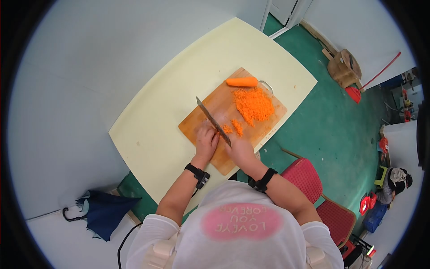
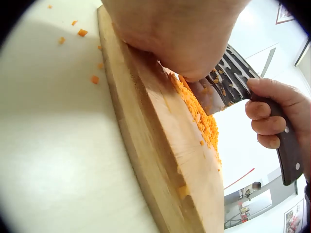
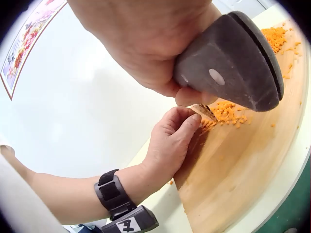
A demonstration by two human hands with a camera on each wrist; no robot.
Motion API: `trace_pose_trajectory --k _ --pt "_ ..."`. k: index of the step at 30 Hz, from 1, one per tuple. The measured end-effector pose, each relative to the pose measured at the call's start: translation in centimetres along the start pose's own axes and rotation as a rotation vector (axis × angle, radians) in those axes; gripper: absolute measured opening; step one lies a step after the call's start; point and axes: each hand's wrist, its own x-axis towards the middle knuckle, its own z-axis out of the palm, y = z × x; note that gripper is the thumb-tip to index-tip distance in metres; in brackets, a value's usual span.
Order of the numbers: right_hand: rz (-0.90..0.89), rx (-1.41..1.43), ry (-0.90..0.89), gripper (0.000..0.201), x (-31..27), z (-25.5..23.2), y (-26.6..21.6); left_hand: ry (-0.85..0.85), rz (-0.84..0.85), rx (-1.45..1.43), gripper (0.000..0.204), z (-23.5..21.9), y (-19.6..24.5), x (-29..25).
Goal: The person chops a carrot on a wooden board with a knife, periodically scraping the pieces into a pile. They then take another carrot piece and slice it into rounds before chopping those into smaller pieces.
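Note:
My right hand (image 1: pixel 242 153) grips the dark handle (image 3: pixel 228 63) of a kitchen knife (image 1: pixel 209 115). The blade stands on edge across a wooden cutting board (image 1: pixel 221 159). Close beside the blade, my left hand (image 1: pixel 206 142) has its fingers curled down on the board, holding carrot strips (image 3: pixel 206 125) that are mostly hidden under the fingertips. Small heaps of chopped carrot (image 1: pixel 237 128) lie on the knife's other side. Farther up the board are a large pile of minced carrot (image 1: pixel 254 106) and a peeled carrot (image 1: pixel 242 81).
The board lies on a pale yellow table (image 1: pixel 152 116) against a wall. Carrot crumbs (image 2: pixel 82 33) are scattered on the tabletop. A metal loop handle (image 1: pixel 267 85) sticks out past the board's far end. Red chairs (image 1: pixel 304 177) stand to the right, and a dark umbrella (image 1: pixel 105 215) leans at the left.

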Motion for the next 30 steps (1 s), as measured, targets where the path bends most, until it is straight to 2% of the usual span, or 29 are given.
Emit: trace_pose_trajectory --k 5,7,12,14,18,21,23,26,30 --pt "0.016 -0.058 -0.055 0.02 -0.2 1.1 -0.1 -0.046 0.062 0.077 0.014 0.2 -0.4 -0.3" --pt "0.002 0.009 0.012 0.022 0.5 2.0 0.1 -0.047 0.063 0.078 0.014 0.1 -0.1 -0.2" --pt "-0.051 0.047 0.039 0.023 3.3 1.6 0.2 -0.051 0.072 0.112 0.012 -0.2 0.0 -0.1" --pt "-0.067 0.074 0.054 0.023 3.4 1.2 0.6 -0.043 0.025 0.001 0.01 -0.3 -0.1 0.0" --pt "-0.036 0.061 0.032 0.022 0.6 0.3 0.3 -0.025 -0.075 0.006 0.01 -0.4 0.2 -0.7" --pt "-0.037 0.002 -0.006 0.021 0.4 0.9 0.3 -0.04 -0.035 0.073 0.012 -0.2 -0.1 -0.4" --pt "-0.025 -0.024 -0.036 0.021 0.5 1.3 0.2 -0.033 0.059 0.084 0.014 0.0 -0.5 -0.4" --pt "0.0 -0.069 -0.066 0.022 0.9 1.8 -0.3 -0.032 0.053 0.09 0.014 -0.1 -0.1 -0.4" --pt "-0.06 -0.028 -0.01 0.021 3.3 1.6 -0.6 -0.042 0.062 0.121 0.014 -0.5 0.1 -0.1"
